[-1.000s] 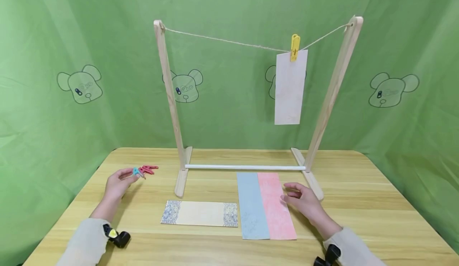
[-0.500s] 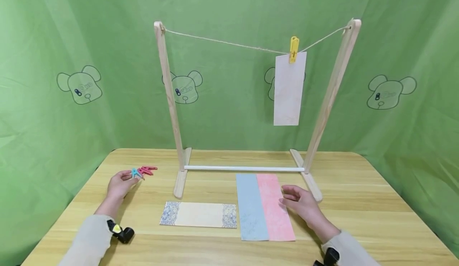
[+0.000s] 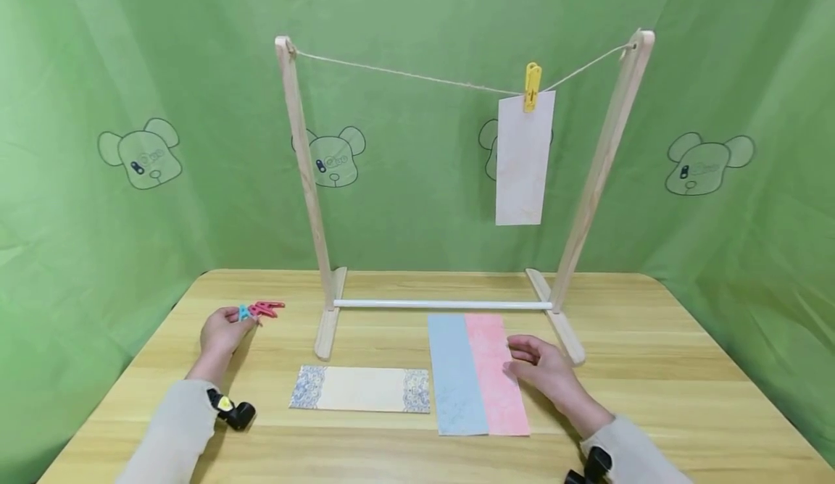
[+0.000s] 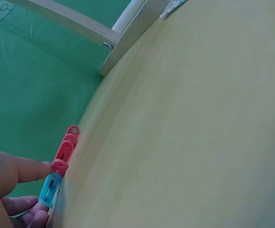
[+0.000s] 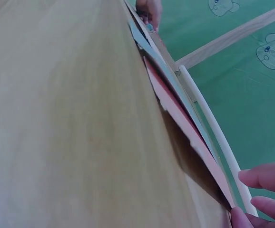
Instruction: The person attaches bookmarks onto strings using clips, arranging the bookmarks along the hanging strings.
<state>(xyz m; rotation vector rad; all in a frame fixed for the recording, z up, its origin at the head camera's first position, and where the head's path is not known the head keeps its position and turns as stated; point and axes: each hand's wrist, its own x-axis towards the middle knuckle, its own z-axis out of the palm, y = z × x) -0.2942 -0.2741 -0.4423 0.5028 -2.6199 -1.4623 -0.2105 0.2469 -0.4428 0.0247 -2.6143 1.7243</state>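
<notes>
My left hand (image 3: 224,330) pinches a blue clothespin (image 4: 50,188) at the left of the table. Several pinkish-red clothespins (image 4: 64,151) lie in line beyond it, close to the index fingertip. At the right edge of a pink paper sheet (image 3: 496,375), my right hand (image 3: 548,369) has its thumb and curled fingers on the paper. In the right wrist view this sheet's near edge stands raised off the table. A light blue paper sheet (image 3: 455,379) lies right beside it. Left of both is a cream sheet (image 3: 365,388) with blue patterned ends.
A wooden frame with two posts (image 3: 303,151) and a white bottom rod (image 3: 443,304) stands behind the sheets. On its sagging string (image 3: 404,73), a yellow clothespin (image 3: 532,87) holds a pale sheet (image 3: 524,165). Green cloth (image 3: 417,238) hangs behind the table (image 3: 365,455).
The pink sheet's near right corner has shifted slightly left as its right edge lifts. Both hands stay almost in place; the left forearm has swung a little to the right.
</notes>
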